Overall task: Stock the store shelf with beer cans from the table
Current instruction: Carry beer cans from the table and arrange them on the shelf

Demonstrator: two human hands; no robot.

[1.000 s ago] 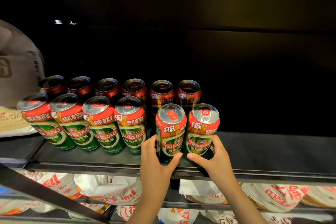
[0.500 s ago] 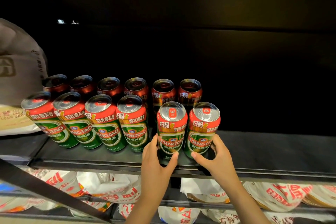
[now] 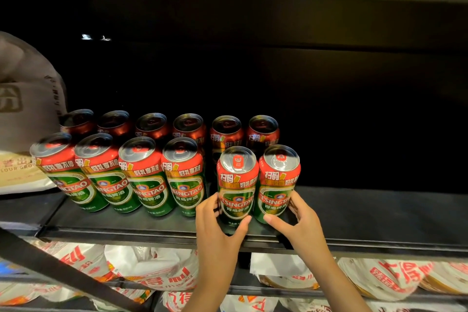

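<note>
two hands at the front edge of a dark store shelf (image 3: 367,213), each wrapped round one green-and-red beer can. left hand (image 3: 217,233) curled round the lower part of the left can (image 3: 236,185) – thumb across the front near the base, fingers (image 3: 206,204) round its left side. right hand (image 3: 301,223) gripping the right can (image 3: 278,182) the same way, thumb on the front, fingers (image 3: 295,200) bent round its right flank. both cans upright, touching side by side, seemingly resting on the shelf, though the bases hide behind the thumbs.

just left of them, a front row of four cans (image 3: 121,172), labels outward, packed shoulder to shoulder. behind, a back row of six cans (image 3: 172,126) in shadow – tops dim, labels hard to read. held pair standing in front of the two rightmost back cans, in line with the front row.

far left on the shelf, a grey-brown sack (image 3: 27,99) over a pale flour bag (image 3: 20,175). on the lower shelf, white bags with red print (image 3: 390,278), lying flat. dark diagonal bar (image 3: 63,268) crossing the lower left corner.
</note>
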